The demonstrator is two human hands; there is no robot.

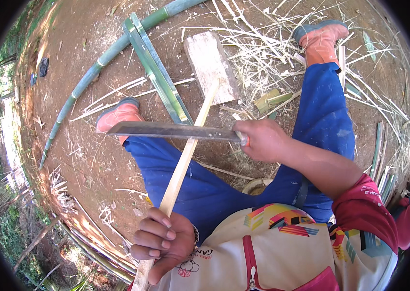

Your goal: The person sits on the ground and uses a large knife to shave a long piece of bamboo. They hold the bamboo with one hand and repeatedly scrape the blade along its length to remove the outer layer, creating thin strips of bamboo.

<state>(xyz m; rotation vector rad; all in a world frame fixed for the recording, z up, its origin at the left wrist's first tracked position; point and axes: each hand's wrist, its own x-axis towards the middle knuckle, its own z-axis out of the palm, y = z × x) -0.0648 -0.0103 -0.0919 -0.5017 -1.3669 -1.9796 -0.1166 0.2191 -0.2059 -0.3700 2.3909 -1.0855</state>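
My left hand (163, 238) is closed around the lower part of a pale bamboo strip (179, 173), which slants up and away from me. The strip's far end rests on a flat wooden block (210, 63) on the ground. In my closed right hand (261, 140) is the handle of a machete (166, 130). Its long dark blade points left and crosses the strip near the middle, seemingly touching it. My fingers hide most of the machete's handle.
Split green bamboo pieces (154, 72) lie left of the block, near a long green bamboo pole (86, 83). Pale shavings (258, 56) are heaped between the block and my right boot (319, 41). My left boot (120, 115) is planted below the split pieces. More bamboo sticks (378, 150) lie at the right.
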